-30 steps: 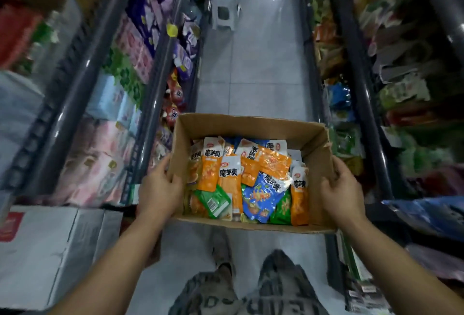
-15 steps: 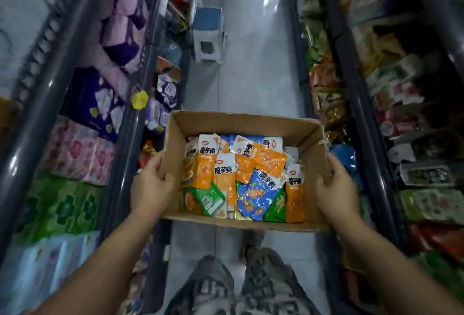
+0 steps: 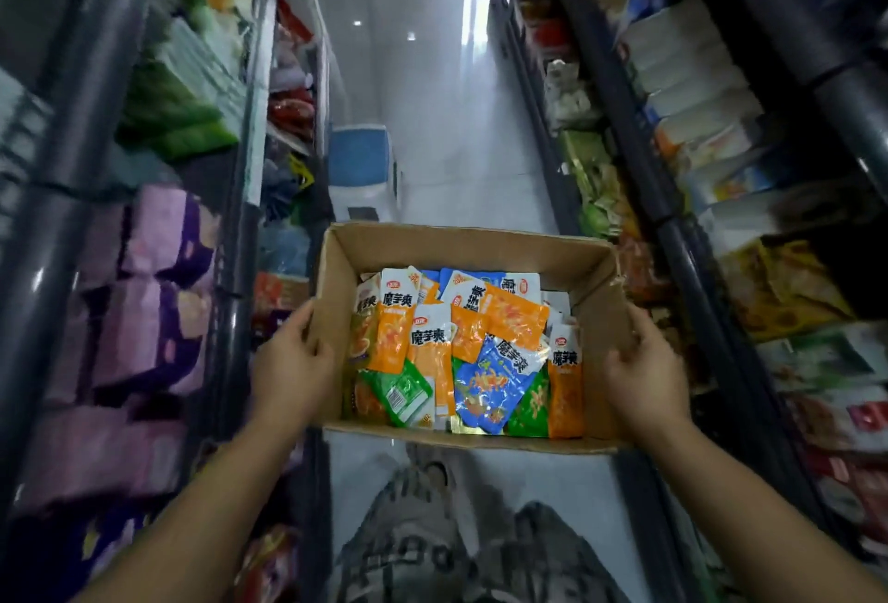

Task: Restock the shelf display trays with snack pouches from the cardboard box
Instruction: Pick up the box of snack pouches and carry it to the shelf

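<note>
Centre frame: cardboard box [image 3: 471, 250] of mixed snack pouches [image 3: 485, 374], clasped at left wall by left grip [image 3: 293, 362], at right wall by right grip [image 3: 646, 364]; blue stool [image 3: 363, 155] just above.

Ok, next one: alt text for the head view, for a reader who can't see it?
The left hand and right hand hold an open box of orange, blue and green pouches by its side walls, in a narrow shop aisle. Stocked shelves line both sides; a blue-topped stool stands on the floor ahead.
</note>
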{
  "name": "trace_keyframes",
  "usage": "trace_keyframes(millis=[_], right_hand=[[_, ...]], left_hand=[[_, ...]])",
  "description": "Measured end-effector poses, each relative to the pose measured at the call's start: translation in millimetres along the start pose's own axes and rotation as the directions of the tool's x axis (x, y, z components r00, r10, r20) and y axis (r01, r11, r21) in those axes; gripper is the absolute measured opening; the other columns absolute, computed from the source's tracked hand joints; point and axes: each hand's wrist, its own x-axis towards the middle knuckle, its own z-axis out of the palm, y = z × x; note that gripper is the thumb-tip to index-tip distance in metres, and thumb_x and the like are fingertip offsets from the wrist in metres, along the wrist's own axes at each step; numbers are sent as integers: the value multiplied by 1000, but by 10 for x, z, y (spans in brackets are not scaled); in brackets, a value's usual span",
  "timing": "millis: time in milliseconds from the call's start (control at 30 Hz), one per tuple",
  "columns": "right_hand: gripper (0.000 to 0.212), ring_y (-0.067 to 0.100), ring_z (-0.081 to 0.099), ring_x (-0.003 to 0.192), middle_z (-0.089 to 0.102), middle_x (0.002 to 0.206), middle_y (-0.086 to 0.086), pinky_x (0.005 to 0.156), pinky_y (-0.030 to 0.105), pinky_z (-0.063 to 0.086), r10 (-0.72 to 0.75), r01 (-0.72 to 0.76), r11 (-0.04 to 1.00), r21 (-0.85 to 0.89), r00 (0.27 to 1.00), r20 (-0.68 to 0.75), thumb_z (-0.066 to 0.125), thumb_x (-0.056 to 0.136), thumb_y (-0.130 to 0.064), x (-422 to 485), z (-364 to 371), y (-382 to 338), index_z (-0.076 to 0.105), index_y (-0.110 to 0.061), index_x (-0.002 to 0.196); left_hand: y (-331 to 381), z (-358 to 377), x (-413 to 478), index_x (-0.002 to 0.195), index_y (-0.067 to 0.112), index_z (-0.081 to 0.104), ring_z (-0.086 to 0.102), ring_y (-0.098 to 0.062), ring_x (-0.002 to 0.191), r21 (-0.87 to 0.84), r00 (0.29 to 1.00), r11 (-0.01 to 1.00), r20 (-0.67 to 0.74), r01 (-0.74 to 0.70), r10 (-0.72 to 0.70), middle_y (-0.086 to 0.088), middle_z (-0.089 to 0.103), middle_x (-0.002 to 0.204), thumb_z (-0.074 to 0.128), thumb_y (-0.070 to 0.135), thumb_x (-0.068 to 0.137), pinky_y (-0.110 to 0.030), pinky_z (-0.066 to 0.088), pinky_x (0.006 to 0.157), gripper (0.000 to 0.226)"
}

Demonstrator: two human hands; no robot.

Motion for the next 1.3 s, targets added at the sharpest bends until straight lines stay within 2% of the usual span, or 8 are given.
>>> trace_keyframes(millis=[167,333,433,500,667,833,1067,1300], right_hand=[[64,32,68,102,68,125,7,89,50,56,91,-87,994,71,994,-60,58,88,-8,1064,240,-735,43,-34,145],[57,33,63,113,64,130,7,95,46,53,195,-169,973,156,967,-165,60,95,-13,2092,344,-1280,45,-27,148],[63,30,64,112,64,131,4,93,49,55,276,-239,953,186,939,-207,60,93,-10,2810,448,-1399,42,-32,149],[64,30,65,112,66,129,4,93,41,52,326,-283,937,204,919,-220,59,92,-8,3293,507,-1454,41,-29,150],[49,37,61,111,68,125,7,87,38,45,439,-368,890,271,851,-287,54,96,-33,4311,647,-1599,47,-30,145],[53,40,62,107,68,120,13,85,37,47,539,-437,833,340,780,-317,58,95,-21,5065,795,-1620,45,-26,146],[49,34,67,97,72,113,7,75,37,52,701,-547,707,448,623,-347,57,97,-31,5710,1302,-1639,45,-31,144],[59,35,67,99,72,113,10,85,47,56,882,-681,470,561,348,-317,58,93,-26,6284,1955,-1874,37,-42,147]], left_hand=[[934,-144,1478,141,36,54,71,-27,94,71,991,989,27,-132,131,1,76,113,60,25,87,-45,59,83,55],[2024,-20,2800,134,38,59,67,-26,85,147,953,943,97,-298,286,1,76,105,60,15,89,-38,52,73,50],[2655,239,3601,136,44,55,71,-30,91,195,926,908,153,-371,345,3,77,105,62,25,90,-41,58,76,50],[3096,469,4085,136,45,54,72,-32,96,229,899,873,199,-430,390,0,77,107,63,32,91,-43,59,81,47],[4059,1134,5171,133,31,63,69,-41,105,264,831,795,297,-546,471,-16,75,113,66,26,92,-48,55,86,42],[4747,1729,5980,140,32,56,67,-41,108,298,770,729,423,-616,478,-15,73,118,64,23,95,-46,52,85,47],[5404,2450,6918,144,35,54,65,-46,103,320,634,575,587,-753,504,-19,71,119,62,23,95,-51,54,89,51],[5766,3259,7751,151,31,47,70,-40,90,271,491,473,753,-838,439,-19,73,117,55,13,95,-49,58,83,60]])
